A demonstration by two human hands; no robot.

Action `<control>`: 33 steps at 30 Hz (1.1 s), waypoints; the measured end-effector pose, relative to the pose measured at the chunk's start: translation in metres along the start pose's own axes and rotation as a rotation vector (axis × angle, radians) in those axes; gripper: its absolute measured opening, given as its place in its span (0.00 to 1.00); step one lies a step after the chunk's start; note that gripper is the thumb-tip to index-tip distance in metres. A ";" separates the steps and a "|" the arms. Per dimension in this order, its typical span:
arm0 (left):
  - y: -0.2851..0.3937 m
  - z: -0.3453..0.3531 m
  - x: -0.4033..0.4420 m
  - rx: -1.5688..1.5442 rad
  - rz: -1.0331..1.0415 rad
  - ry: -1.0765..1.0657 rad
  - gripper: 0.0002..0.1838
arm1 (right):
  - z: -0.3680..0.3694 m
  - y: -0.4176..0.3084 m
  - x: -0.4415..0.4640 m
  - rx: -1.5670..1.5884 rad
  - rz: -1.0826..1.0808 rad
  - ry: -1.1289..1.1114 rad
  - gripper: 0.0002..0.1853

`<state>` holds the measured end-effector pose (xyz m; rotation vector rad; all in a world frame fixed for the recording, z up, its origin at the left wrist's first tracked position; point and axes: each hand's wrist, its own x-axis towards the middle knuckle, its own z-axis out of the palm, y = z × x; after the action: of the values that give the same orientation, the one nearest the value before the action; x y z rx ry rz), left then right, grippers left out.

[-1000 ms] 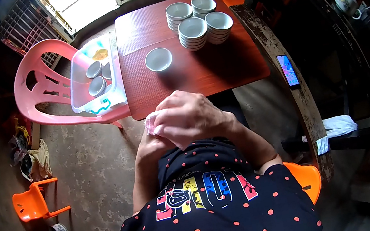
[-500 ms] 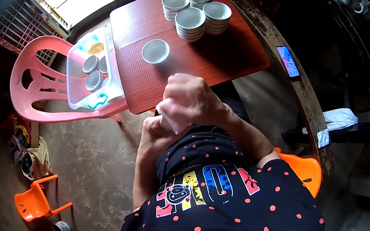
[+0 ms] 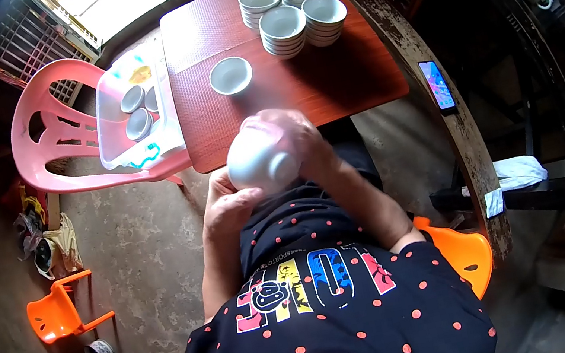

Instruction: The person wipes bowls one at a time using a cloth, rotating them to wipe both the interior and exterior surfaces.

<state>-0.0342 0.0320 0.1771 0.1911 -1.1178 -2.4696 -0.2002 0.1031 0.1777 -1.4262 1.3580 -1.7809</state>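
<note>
A white bowl (image 3: 257,162) is held in front of my body, tilted so that its outside and foot ring show. My left hand (image 3: 226,200) grips its left edge, the thumb along the lower rim. My right hand (image 3: 294,136) is closed at the bowl's upper right with a pinkish cloth (image 3: 272,127), blurred by motion. Past my hands, a single white bowl (image 3: 232,76) rests upright on the red table (image 3: 214,132). Several stacked bowls (image 3: 282,25) stand in separate piles at the table's far right.
A clear plastic bin (image 3: 112,142) with several bowls sits on a pink chair (image 3: 30,157) left of the table. A phone (image 3: 436,85) lies on a worn wooden beam (image 3: 477,165) at the right. Orange chairs (image 3: 54,315) stand around.
The bowl held between my hands has come into view, its outside now showing. My right hand has shifted with the cloth from over my left hand to the bowl's right side.
</note>
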 end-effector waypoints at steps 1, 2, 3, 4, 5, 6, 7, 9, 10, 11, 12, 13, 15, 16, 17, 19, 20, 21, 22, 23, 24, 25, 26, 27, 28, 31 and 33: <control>-0.003 0.003 0.003 -0.080 0.064 0.070 0.15 | 0.011 0.004 -0.008 0.067 -0.010 0.119 0.18; -0.005 0.004 0.006 -0.086 0.073 0.106 0.17 | 0.022 0.007 -0.015 0.133 -0.029 0.239 0.19; -0.008 -0.002 0.005 0.001 0.061 0.077 0.18 | 0.033 0.011 -0.023 0.194 -0.054 0.356 0.20; -0.015 -0.012 0.003 0.086 0.047 0.047 0.19 | 0.028 0.017 -0.024 0.679 0.154 0.300 0.20; -0.019 -0.017 0.002 0.170 0.037 0.013 0.20 | 0.021 0.021 -0.021 1.156 0.361 0.224 0.21; -0.017 -0.015 0.002 0.155 0.010 0.004 0.20 | 0.010 0.010 -0.009 0.766 0.347 0.053 0.20; -0.018 -0.016 0.001 0.183 -0.021 0.006 0.20 | 0.000 0.000 0.003 0.263 0.282 -0.110 0.20; -0.020 -0.018 -0.001 0.240 -0.080 0.016 0.21 | -0.014 -0.025 0.024 -0.328 0.283 -0.427 0.19; -0.022 -0.007 0.001 0.108 0.016 0.053 0.26 | -0.006 -0.052 0.028 -0.509 0.122 -0.428 0.14; -0.022 -0.010 0.002 0.035 0.057 -0.018 0.28 | -0.004 -0.048 0.027 -0.448 0.119 -0.361 0.19; -0.025 -0.020 0.002 -0.110 0.019 0.012 0.25 | -0.005 -0.038 0.025 -0.383 -0.055 -0.309 0.16; -0.023 -0.017 0.003 -0.206 0.022 0.027 0.27 | -0.007 -0.024 0.022 -0.317 -0.228 -0.258 0.15; -0.019 -0.013 0.006 -0.399 0.032 0.056 0.31 | 0.007 -0.011 0.005 -0.385 -0.489 -0.007 0.19; -0.020 -0.014 0.007 -0.490 0.055 0.087 0.33 | 0.017 -0.010 -0.008 -0.396 -0.416 0.130 0.20; -0.021 -0.016 0.008 -0.578 0.075 0.114 0.35 | 0.029 -0.001 -0.020 -0.435 -0.390 0.312 0.18; -0.022 -0.025 0.007 -0.680 0.066 0.065 0.36 | 0.032 -0.002 -0.022 -0.577 -0.471 0.296 0.19; -0.022 -0.027 0.006 -0.677 0.057 0.076 0.36 | 0.030 -0.003 -0.019 -0.618 -0.508 0.233 0.20; -0.022 -0.027 0.005 -0.673 0.044 0.087 0.36 | 0.028 -0.005 -0.015 -0.655 -0.547 0.169 0.20; -0.020 -0.023 0.005 -0.565 0.061 0.037 0.35 | 0.018 -0.014 0.002 -0.658 -0.582 0.049 0.21; -0.017 -0.016 0.005 -0.506 0.075 0.044 0.34 | 0.008 -0.020 0.019 -0.661 -0.617 -0.073 0.22; -0.015 -0.014 0.004 -0.468 0.059 0.010 0.33 | -0.002 -0.022 0.031 -0.511 -0.595 -0.224 0.23; -0.014 -0.013 0.003 -0.431 0.042 -0.024 0.33 | -0.006 -0.012 0.035 -0.405 -0.562 -0.291 0.22; -0.013 -0.015 0.002 -0.390 0.012 -0.030 0.31 | -0.006 -0.005 0.031 -0.224 -0.351 -0.279 0.23; -0.013 -0.013 0.005 -0.321 0.077 -0.002 0.30 | -0.001 0.003 0.020 -0.292 -0.302 -0.141 0.23; -0.014 -0.009 0.007 -0.255 0.143 0.031 0.29 | 0.004 0.011 0.008 -0.352 -0.243 -0.009 0.23; -0.020 -0.012 0.005 0.204 0.143 0.174 0.20 | 0.045 0.013 -0.016 0.734 0.178 0.334 0.25; -0.022 -0.006 0.006 0.501 0.126 0.217 0.15 | 0.023 0.017 -0.010 1.048 0.402 0.208 0.27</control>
<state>-0.0453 0.0385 0.1572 0.5034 -1.5736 -1.9638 -0.1792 0.0959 0.1574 -0.3824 0.5180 -1.9041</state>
